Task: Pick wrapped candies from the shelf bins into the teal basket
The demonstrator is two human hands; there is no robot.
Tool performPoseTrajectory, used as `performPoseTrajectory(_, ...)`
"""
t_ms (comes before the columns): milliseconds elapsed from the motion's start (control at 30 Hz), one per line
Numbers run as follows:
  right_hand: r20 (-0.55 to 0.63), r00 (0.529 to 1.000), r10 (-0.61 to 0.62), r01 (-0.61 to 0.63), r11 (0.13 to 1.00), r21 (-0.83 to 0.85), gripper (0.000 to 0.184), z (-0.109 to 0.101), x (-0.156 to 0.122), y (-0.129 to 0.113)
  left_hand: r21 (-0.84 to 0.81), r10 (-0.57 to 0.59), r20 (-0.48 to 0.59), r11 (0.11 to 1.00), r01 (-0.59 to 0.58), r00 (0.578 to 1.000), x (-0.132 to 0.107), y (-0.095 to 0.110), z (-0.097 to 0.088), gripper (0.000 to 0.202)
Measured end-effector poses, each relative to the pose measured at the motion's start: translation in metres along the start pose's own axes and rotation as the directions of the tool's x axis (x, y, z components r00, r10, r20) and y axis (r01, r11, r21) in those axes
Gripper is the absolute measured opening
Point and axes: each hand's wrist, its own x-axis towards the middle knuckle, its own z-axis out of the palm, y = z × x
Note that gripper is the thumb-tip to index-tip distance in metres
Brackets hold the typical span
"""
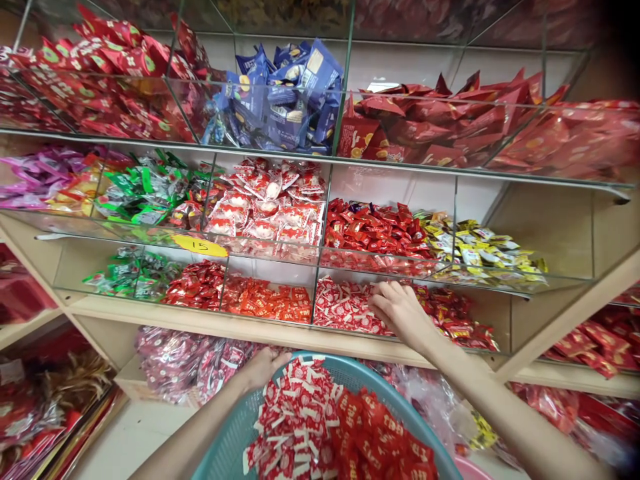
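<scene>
My left hand (265, 367) is closed on the far left rim of a teal plastic basket (400, 380). Inside the basket, red-and-white wrapped candies (295, 413) fill the left side and red wrapped candies (380, 433) the right. My right hand (397, 310) hangs over the front of the lowest shelf, at a compartment of red-and-white wrapped candies (345, 303). Its fingers are bent and close together, pointing down and left; whether they pinch a candy is hidden. To the left, orange-red candies (270, 301) lie in the neighbouring compartment.
Clear dividers and front panels edge the tiered wooden shelf (200, 320). Above are blue packets (285, 100), large red packets (450, 120) and yellow-and-white candies (480, 247). A yellow tag (200, 245) reads 15. Bagged goods (175, 360) sit below the shelf.
</scene>
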Motion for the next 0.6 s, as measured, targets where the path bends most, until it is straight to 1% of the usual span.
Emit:
performPoseTrajectory(67,-0.017,1.0,0.002,-0.001,0.999,0.05,0.027,-0.006,-0.007,-0.018,0.003,0.001,-0.003,1.0,-0.001,1.0,-0.001,0.0,0.0,0.055)
performPoseTrajectory(167,-0.002,1.0,-0.003,0.004,0.977,0.215,0.025,-0.006,-0.015,-0.053,0.017,0.013,-0.007,1.0,-0.013,1.0,-0.002,0.002,-0.001,0.055)
performPoseTrajectory(267,0.107,0.993,-0.057,0.009,0.917,0.398,0.02,0.004,-0.019,-0.09,0.036,0.024,-0.017,0.999,-0.024,1.0,-0.004,0.005,-0.001,0.055)
performPoseTrajectory(367,0.209,0.97,-0.124,0.008,0.875,0.484,0.015,0.016,-0.026,-0.118,0.034,0.027,-0.015,0.999,-0.026,1.0,-0.007,0.008,-0.001,0.056)
performPoseTrajectory(467,0.247,0.958,-0.146,-0.003,0.854,0.52,0.01,0.026,-0.039,-0.134,0.016,0.037,-0.012,0.999,-0.037,0.999,-0.008,0.012,-0.002,0.056)
performPoseTrajectory(600,0.286,0.949,-0.131,-0.043,0.846,0.531,0.016,0.036,-0.054,-0.143,0.011,0.011,-0.015,1.0,-0.011,1.0,-0.009,0.014,-0.002,0.055)
